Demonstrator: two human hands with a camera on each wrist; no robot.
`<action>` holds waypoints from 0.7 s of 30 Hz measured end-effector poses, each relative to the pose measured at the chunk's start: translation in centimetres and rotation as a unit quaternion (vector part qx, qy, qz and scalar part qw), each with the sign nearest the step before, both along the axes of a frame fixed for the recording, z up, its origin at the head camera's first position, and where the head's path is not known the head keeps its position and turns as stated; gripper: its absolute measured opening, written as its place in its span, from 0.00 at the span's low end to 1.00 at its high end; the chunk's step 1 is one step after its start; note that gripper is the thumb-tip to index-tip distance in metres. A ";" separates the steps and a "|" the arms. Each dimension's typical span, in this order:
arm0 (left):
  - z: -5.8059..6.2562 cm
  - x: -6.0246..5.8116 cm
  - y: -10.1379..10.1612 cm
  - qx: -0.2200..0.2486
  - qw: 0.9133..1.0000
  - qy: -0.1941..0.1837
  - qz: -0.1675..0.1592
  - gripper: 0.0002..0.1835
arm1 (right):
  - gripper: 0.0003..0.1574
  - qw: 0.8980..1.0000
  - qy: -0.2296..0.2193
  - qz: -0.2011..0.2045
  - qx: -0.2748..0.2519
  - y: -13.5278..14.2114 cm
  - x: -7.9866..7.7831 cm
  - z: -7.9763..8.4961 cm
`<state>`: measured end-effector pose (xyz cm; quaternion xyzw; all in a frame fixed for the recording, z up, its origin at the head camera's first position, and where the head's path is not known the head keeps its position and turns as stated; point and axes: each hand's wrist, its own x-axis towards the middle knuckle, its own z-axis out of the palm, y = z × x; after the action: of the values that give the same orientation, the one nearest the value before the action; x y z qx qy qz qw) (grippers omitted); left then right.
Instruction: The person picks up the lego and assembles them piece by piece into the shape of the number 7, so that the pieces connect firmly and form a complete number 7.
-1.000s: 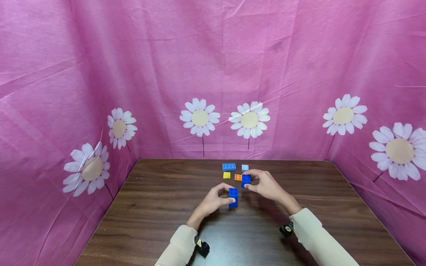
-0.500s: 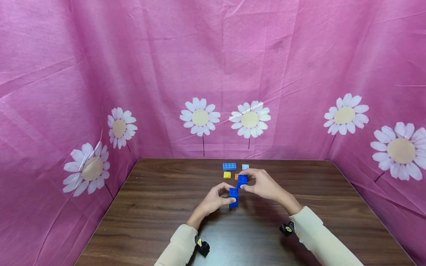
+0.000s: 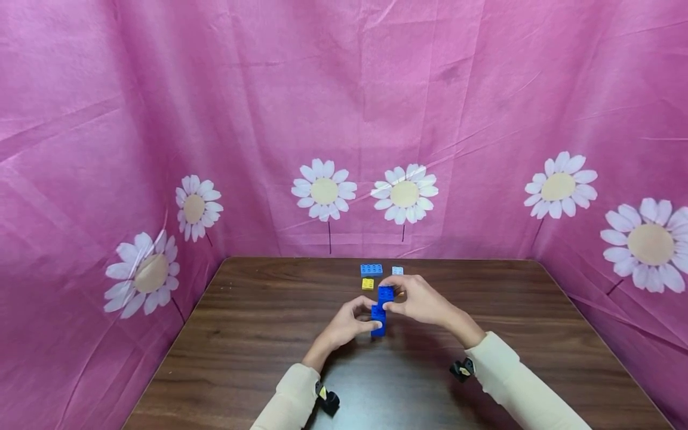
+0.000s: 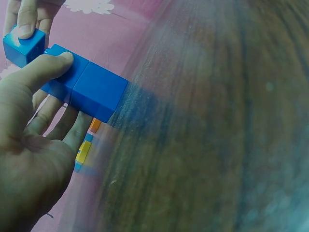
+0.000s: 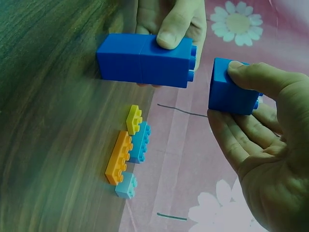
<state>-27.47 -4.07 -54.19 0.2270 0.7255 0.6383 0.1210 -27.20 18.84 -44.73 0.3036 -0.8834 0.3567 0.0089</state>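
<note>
My left hand [image 3: 346,324] grips a stack of two dark blue building bricks [image 5: 142,60], thumb on one side and fingers on the other. The stack stands upright on the table, studs up. My right hand [image 3: 427,301] pinches a single dark blue brick [image 5: 231,89] between thumb and fingers. In the head view this brick overlaps the top of the stack; in the right wrist view a gap shows between its underside and the stack's studs. The left wrist view also shows the single brick [image 4: 24,47] off the stack's studded end.
Behind the hands on the wooden table [image 3: 258,334] lie a yellow brick [image 3: 368,284], a longer blue brick [image 3: 371,270], a pale blue brick [image 3: 397,271] and an orange brick [image 5: 119,158]. A pink flowered cloth [image 3: 365,119] hangs around the table's back and sides.
My right hand has carried the single dark blue brick leftward from beside the orange brick to above the stack. My left hand and the stack have stayed in place.
</note>
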 end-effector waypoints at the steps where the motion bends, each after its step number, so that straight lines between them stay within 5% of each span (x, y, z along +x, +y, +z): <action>1: 0.0 0.0 0.0 0.000 1.000 -0.001 0.000 0.15 | 0.23 1.000 -0.001 0.004 -0.001 -0.1 0.0 0.0; 21: 0.0 0.0 0.1 0.010 1.000 -0.002 -0.004 0.15 | 0.24 0.999 0.018 0.033 0.032 -1.0 0.1 -0.1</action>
<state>-27.47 -3.97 -54.20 0.2299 0.7178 0.6456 0.1229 -27.10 17.85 -44.83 0.3390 -0.8838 0.3226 0.0036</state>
